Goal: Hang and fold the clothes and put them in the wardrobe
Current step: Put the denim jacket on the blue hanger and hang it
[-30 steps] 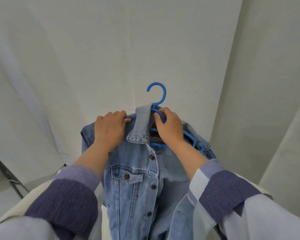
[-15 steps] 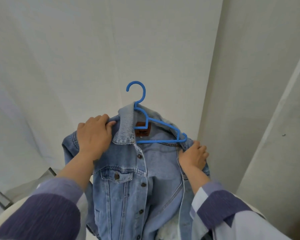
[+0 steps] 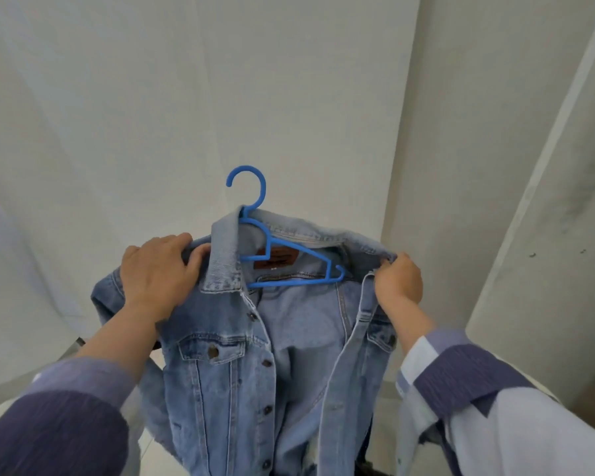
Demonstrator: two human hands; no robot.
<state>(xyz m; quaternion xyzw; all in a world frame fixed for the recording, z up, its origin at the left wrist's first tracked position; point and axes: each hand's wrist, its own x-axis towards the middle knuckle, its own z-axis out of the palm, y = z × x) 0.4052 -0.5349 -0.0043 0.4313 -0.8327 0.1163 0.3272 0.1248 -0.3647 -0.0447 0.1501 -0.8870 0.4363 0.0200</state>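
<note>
Right hand (image 3: 398, 280) now pinches the denim jacket (image 3: 241, 365) collar further out. Left hand (image 3: 157, 273) still grips the shoulder over the blue hanger (image 3: 282, 249).

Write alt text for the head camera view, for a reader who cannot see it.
Two hands hold up a light-blue denim jacket on a blue plastic hanger before a white fabric backdrop. The left hand grips the left shoulder beside the collar; the right hand grips the right shoulder edge, jacket front open.
</note>
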